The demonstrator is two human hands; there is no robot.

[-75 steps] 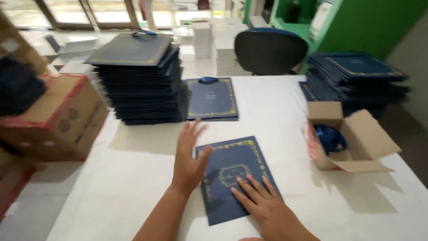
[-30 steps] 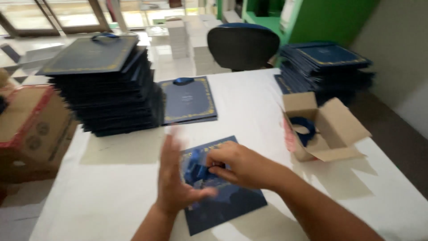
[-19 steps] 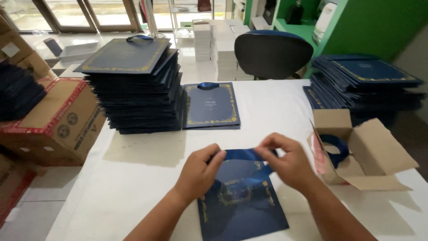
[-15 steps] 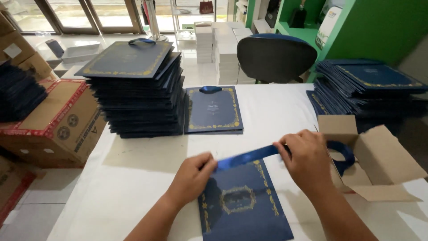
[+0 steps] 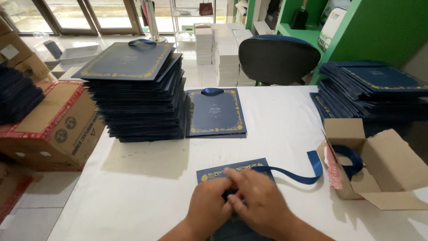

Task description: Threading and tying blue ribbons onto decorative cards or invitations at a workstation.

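At the lower centre of the frame, the left hand (image 5: pixel 208 209) and right hand (image 5: pixel 258 201) press together over the flat navy card folder with gold border (image 5: pixel 232 168) on the white table (image 5: pixel 147 187). Both seem to pinch the shiny blue satin ribbon (image 5: pixel 296 176), though the fingers blur. It trails right toward the open brown cardboard box (image 5: pixel 379 165).

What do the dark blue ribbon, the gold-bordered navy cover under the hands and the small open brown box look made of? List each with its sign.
Dark blue ribbon: likely satin fabric; it curls softly, with a slight sheen.
Gold-bordered navy cover: seemingly stiff matte card; it lies flat, and its gold border glints like foil.
Small open brown box: cardboard, dull brown, with creased flaps folded open.
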